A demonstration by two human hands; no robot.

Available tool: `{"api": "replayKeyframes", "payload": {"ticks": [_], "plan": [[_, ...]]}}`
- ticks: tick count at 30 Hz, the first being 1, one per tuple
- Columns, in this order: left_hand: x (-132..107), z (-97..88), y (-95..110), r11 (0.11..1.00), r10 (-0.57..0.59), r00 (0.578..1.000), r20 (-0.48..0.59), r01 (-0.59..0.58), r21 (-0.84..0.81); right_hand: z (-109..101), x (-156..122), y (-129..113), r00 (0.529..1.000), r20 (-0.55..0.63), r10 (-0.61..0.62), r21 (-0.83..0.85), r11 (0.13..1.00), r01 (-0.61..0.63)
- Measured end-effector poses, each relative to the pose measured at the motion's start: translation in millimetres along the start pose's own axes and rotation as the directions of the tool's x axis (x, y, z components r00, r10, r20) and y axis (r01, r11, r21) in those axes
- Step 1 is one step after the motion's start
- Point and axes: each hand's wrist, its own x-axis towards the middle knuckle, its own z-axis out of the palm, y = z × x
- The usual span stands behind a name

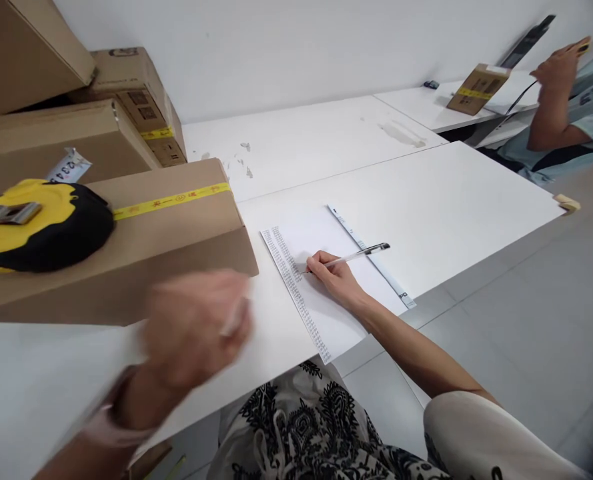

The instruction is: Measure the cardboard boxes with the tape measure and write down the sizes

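My right hand (333,277) is closed around a clear pen with a dark cap end (359,253), its tip on a white sheet of paper (339,327). Small rows of handwriting run along the sheet's left edge, and a printed strip (371,257) lies along its right side. My left hand (199,323) is raised above the table, left of the paper, and smeared by motion. Its fingers look curled in, with something pale at them that I cannot make out. Nearby, a yellow and black tape measure (41,223) sits on a taped cardboard box (186,233).
More cardboard boxes (126,87) are stacked at the left against the wall. The white table (441,200) extends to the right, with a corner guard (566,203) on it. Another person (561,100) sits at the far right, near a small box (479,90).
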Motion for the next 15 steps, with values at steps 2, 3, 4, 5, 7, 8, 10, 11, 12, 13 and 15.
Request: {"api": "replayKeyframes", "payload": {"ticks": [2, 3, 4, 5, 7, 8, 10, 11, 12, 13, 15], "plan": [[4.9, 41.1, 34.5, 0.973, 0.225, 0.974, -0.028, -0.226, -0.037, 3.1, -0.8, -1.6, 0.999, -0.017, -0.037, -0.012, 0.999, 0.037], [5.7, 59.7, 46.6, 0.962, 0.27, 0.963, -0.011, -0.27, -0.051, 4.4, -0.7, -2.2, 0.998, -0.007, -0.057, -0.006, 0.998, 0.057], [5.3, 75.5, 55.2, 0.97, 0.237, 0.971, 0.036, -0.235, -0.056, 5.4, -0.4, -2.6, 0.997, 0.011, -0.072, 0.006, 0.997, 0.072], [3.7, 87.9, 60.8, 0.979, 0.203, 0.974, 0.095, -0.199, -0.049, 6.3, 0.1, -2.6, 0.997, 0.029, -0.077, 0.016, 0.997, 0.077], [-1.6, 102.4, 65.5, 0.995, 0.102, 0.97, 0.222, -0.1, -0.019, 7.8, 1.1, -1.2, 0.997, 0.043, -0.06, 0.027, 0.998, 0.059], [-4.6, 105.0, 66.0, 0.997, 0.071, 0.959, 0.276, -0.073, -0.004, 8.5, 1.2, 0.1, 0.998, 0.035, -0.048, 0.023, 0.999, 0.047], [-9.1, 104.6, 65.8, 0.999, 0.038, 0.934, 0.355, -0.044, 0.008, 10.2, 0.4, 3.2, 0.999, 0.001, -0.036, -0.004, 0.999, 0.036], [-10.4, 103.1, 65.8, 0.999, 0.03, 0.922, 0.386, -0.036, 0.008, 11.1, -0.6, 4.5, 0.999, -0.02, -0.041, -0.03, 0.999, 0.04], [-11.0, 101.5, 65.8, 1.0, 0.025, 0.911, 0.412, -0.031, 0.006, 11.9, -1.9, 5.4, 0.998, -0.04, -0.055, -0.064, 0.997, 0.052], [-11.1, 100.2, 65.9, 1.0, 0.022, 0.9, 0.435, -0.027, 0.003, 12.6, -3.4, 5.8, 0.996, -0.056, -0.074, -0.103, 0.992, 0.068], [-10.6, 99.3, 65.9, 1.0, 0.029, 0.885, 0.466, -0.028, -0.009, 13.4, -6.4, 5.1, 0.992, -0.069, -0.109, -0.174, 0.98, 0.096]]}}
